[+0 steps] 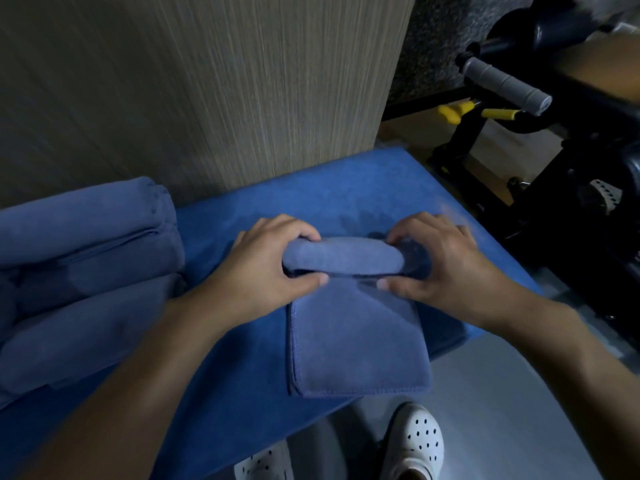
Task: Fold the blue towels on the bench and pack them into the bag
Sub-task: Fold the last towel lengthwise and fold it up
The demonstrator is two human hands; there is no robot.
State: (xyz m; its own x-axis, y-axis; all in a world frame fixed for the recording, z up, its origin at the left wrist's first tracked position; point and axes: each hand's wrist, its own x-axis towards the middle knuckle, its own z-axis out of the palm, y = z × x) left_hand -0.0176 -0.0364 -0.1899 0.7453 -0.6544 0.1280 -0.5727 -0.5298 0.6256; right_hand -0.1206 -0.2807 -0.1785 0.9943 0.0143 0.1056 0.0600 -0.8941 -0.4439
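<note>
While the left hand [277,261] and right hand [440,268] each curl round one end of a half-rolled towel [356,341], the job looks about midway. A pile of done towels [86,254] lies just beside it on the left, and no bag shows. Its flat tail reaches the near edge of the surface [346,188]. A wall panel [207,98] closes the far side, gym equipment [571,150] the right.

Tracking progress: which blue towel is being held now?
The half-rolled towel in the middle, gripped by left hand and right hand; the piled towels at left lie untouched.
</note>
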